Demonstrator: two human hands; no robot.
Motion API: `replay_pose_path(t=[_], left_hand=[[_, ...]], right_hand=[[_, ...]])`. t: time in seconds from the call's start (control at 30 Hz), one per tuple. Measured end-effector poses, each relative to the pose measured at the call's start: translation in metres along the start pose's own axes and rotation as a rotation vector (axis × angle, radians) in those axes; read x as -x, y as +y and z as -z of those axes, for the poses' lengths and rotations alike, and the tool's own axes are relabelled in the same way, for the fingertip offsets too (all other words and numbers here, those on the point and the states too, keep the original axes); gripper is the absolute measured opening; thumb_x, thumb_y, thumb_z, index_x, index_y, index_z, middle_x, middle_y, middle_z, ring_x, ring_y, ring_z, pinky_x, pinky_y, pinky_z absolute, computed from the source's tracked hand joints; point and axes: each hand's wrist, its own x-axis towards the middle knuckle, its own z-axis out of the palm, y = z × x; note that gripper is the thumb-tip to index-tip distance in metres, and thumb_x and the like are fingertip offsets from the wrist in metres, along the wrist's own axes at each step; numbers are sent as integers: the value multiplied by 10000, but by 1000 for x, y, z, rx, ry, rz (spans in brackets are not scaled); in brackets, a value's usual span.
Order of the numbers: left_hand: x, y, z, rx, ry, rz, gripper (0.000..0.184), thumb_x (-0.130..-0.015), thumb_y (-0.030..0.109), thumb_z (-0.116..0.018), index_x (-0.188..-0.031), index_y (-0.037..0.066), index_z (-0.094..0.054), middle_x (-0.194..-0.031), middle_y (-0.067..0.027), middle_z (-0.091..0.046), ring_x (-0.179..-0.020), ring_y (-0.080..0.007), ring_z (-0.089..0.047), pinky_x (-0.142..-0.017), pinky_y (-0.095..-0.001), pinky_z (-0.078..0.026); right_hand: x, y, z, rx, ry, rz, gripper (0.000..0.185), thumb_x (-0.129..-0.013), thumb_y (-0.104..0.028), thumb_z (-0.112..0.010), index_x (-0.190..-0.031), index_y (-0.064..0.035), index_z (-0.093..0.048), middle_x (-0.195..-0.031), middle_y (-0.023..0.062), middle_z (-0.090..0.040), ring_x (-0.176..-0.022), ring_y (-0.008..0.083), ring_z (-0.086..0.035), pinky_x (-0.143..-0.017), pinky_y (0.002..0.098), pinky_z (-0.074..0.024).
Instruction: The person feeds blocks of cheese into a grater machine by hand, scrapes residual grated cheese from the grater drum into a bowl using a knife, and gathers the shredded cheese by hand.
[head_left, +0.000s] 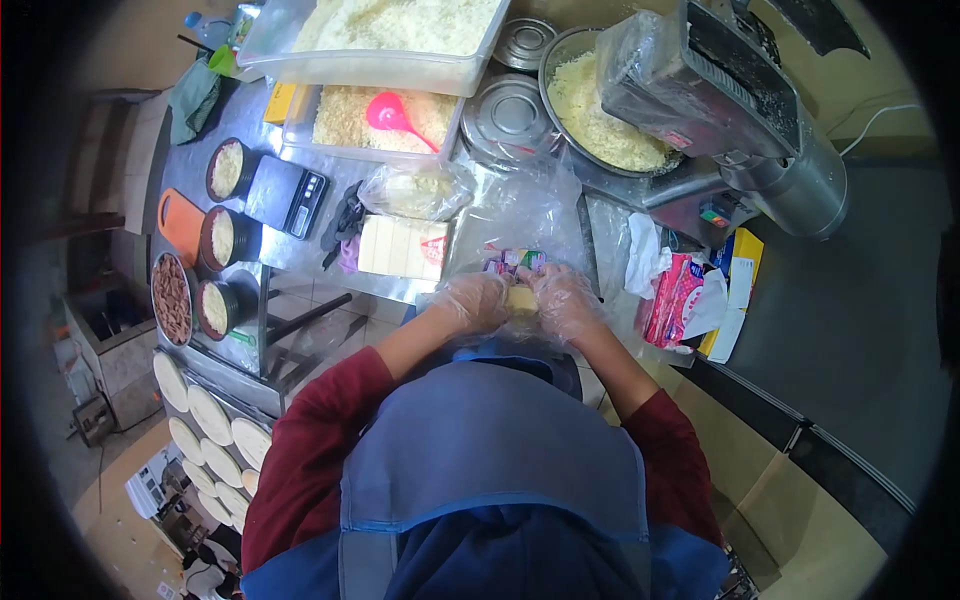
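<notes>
Both my hands wear clear plastic gloves at the front edge of the metal table [385, 281]. My left hand [475, 302] and my right hand [563, 303] are closed on a pale yellow block [522, 299] between them. Just beyond the fingers lies a purple and green printed wrapper [515, 261], on a clear plastic sheet [520, 215]. To the left of my left hand sits a white block stack with a red mark [400, 247], and behind it a clear bag of pale food [415, 190].
Tubs of grated white food [375, 75] stand at the back, one with a pink scoop [388, 112]. A grater machine [700, 90] hangs over a full bowl [600, 115]. Left are a scale [290, 195], small bowls and flat dough rounds [210, 415]. A pink packet [672, 300] lies right.
</notes>
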Motion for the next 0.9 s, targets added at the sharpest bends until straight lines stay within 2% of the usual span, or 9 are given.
replay_pose_path(t=[0.17, 0.23, 0.3, 0.4, 0.5, 0.7, 0.77, 0.83, 0.9], left_hand=[[-14, 18, 6, 23, -57, 30, 453, -853, 398, -658, -1171, 77, -640, -1056, -219, -688, -1008, -373, -661, -893, -441, -509], [-23, 8, -3, -6, -121, 18, 492, -845, 416, -671, -1194, 72, -630, -1079, -222, -684, -1018, -374, -658, -900, -438, -505], [-24, -6, -11, 68, -30, -41, 536, -845, 435, -686, -1211, 50, -618, -1087, -224, -682, -1022, -376, -654, -902, -434, -503], [-14, -15, -12, 217, 125, -12, 542, -824, 450, -742, -1193, 70, -625, -1076, -177, -691, -995, -345, -655, -889, -404, -500], [-11, -29, -13, 508, 206, -39, 539, -830, 403, -770, -1182, 27, -608, -1025, -153, -696, -931, -263, -669, -857, -364, -509], [17, 8, 70, 766, 325, -202, 473, -859, 379, -761, -1110, 4, -621, -976, -112, -698, -838, -185, -650, -747, -322, -522], [31, 48, 119, 888, 400, -347, 403, -868, 316, -761, -1095, 10, -626, -957, -67, -688, -823, -151, -645, -712, -306, -524], [34, 81, 165, 703, 620, -529, 407, -859, 301, -762, -1123, 24, -624, -958, -80, -679, -816, -184, -660, -717, -329, -534], [41, 120, 216, 51, 951, -612, 470, -823, 307, -781, -1186, 58, -616, -1012, -117, -681, -833, -258, -677, -734, -367, -542]], right_hand=[[-7, 3, 3, 59, -52, -52, 584, -759, -192, -708, -1318, -141, -543, -1143, 166, -554, -1120, 348, -556, -926, 451, -485], [-24, 25, -49, -90, -16, -128, 550, -744, -193, -717, -1268, -124, -565, -1131, 174, -567, -1088, 356, -570, -913, 446, -494], [-28, 31, -60, -241, 13, -204, 516, -730, -193, -726, -1219, -107, -587, -1120, 182, -580, -1056, 365, -584, -899, 441, -503], [-13, 16, -14, -24, -20, -56, 454, -717, -203, -719, -1141, -77, -614, -1114, 192, -605, -1042, 362, -600, -898, 434, -504], [-6, 28, 0, -188, -153, -41, 426, -721, -228, -698, -1111, -73, -628, -1100, 181, -640, -1014, 343, -622, -898, 438, -498], [18, 59, 17, -667, 43, 136, 417, -741, -170, -671, -1143, -87, -598, -1034, 108, -654, -924, 264, -651, -863, 369, -501], [52, 42, 92, -1045, -140, -111, 443, -751, -97, -685, -1180, -81, -575, -1074, 83, -622, -982, 199, -632, -849, 336, -514], [69, 46, 120, -1231, 175, 165, 384, -803, -196, -729, -1153, -90, -612, -1057, 60, -640, -983, 172, -636, -801, 308, -534], [99, 32, 184, -1296, 442, 192, 341, -826, -158, -715, -1140, -74, -612, -1067, 72, -646, -982, 164, -637, -813, 281, -535]])
